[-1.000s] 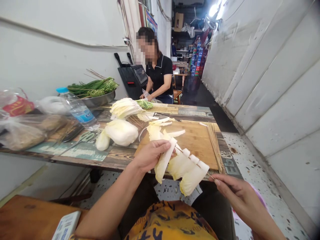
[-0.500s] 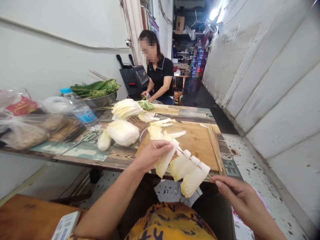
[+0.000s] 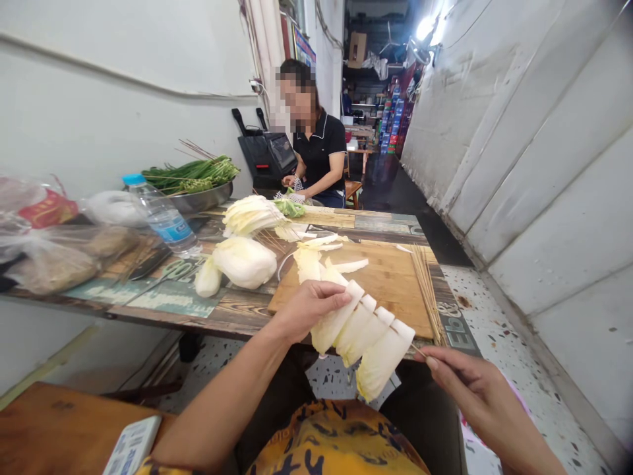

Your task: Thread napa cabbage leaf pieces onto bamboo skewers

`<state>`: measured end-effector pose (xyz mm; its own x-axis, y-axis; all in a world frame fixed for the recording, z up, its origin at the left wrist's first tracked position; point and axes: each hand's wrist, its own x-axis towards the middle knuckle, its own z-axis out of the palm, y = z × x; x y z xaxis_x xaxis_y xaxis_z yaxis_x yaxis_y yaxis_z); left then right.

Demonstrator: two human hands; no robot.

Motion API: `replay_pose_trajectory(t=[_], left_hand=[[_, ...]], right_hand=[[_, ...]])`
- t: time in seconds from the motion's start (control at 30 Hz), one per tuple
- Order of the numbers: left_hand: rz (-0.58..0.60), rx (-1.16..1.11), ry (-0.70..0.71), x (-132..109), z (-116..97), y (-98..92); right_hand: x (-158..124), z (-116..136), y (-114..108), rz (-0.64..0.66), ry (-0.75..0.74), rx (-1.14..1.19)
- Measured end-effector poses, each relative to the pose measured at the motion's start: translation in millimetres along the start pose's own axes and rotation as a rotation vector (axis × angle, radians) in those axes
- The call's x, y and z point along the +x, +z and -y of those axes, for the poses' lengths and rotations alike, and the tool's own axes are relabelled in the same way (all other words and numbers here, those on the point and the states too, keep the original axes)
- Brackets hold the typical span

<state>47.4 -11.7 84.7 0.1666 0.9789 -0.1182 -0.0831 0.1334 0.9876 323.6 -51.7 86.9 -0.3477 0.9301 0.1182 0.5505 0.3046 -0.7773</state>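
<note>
My left hand (image 3: 306,309) is closed on the leftmost of several pale cabbage leaf pieces (image 3: 363,340) threaded on a thin bamboo skewer (image 3: 418,350). The pieces hang side by side, pressed close together, in front of the wooden cutting board (image 3: 390,284). My right hand (image 3: 469,386) pinches the skewer's bare lower end at the right. More cut cabbage pieces (image 3: 316,258) lie on the board's far left part.
Loose skewers (image 3: 425,287) lie along the board's right side. A cabbage half (image 3: 244,260), stacked leaves (image 3: 250,214), a water bottle (image 3: 163,218), a metal bowl of greens (image 3: 195,181) and plastic bags (image 3: 54,251) crowd the table's left. Across it sits a person in black (image 3: 319,158).
My left hand has pushed the leftmost cabbage piece down the skewer, so it now sits tight against the others. My right hand has stayed put on the skewer's end.
</note>
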Motion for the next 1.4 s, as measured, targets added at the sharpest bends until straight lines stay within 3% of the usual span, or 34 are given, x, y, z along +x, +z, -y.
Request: replay_pose_trajectory(t=[0.1, 0.27, 0.43, 0.57, 1.03, 1.4], left_hand=[[-0.023, -0.054, -0.008, 0.1, 2.4, 1.8], [-0.187, -0.168, 0.032, -2.0, -4.9, -5.2], [-0.047, -0.362, -0.113, -3.0, -8.5, -9.4], [-0.006, -0.390, -0.119, -2.0, -2.8, -7.7], [0.027, -0.386, -0.081, -4.0, -8.2, -1.7], [-0.026, -0.333, -0.065, -4.8, -9.3, -1.3]], right_hand=[[-0.5, -1.6, -0.4, 0.005, -0.004, -0.008], [-5.5, -6.9, -4.7, -0.042, -0.009, -0.025], [-6.5, -4.7, -4.9, -0.047, -0.016, -0.015], [-1.8, 3.0, -2.7, 0.014, -0.016, -0.015], [-3.7, 1.0, -2.3, 0.006, -0.022, -0.020], [-4.2, -1.5, 0.3, 0.011, -0.007, -0.003]])
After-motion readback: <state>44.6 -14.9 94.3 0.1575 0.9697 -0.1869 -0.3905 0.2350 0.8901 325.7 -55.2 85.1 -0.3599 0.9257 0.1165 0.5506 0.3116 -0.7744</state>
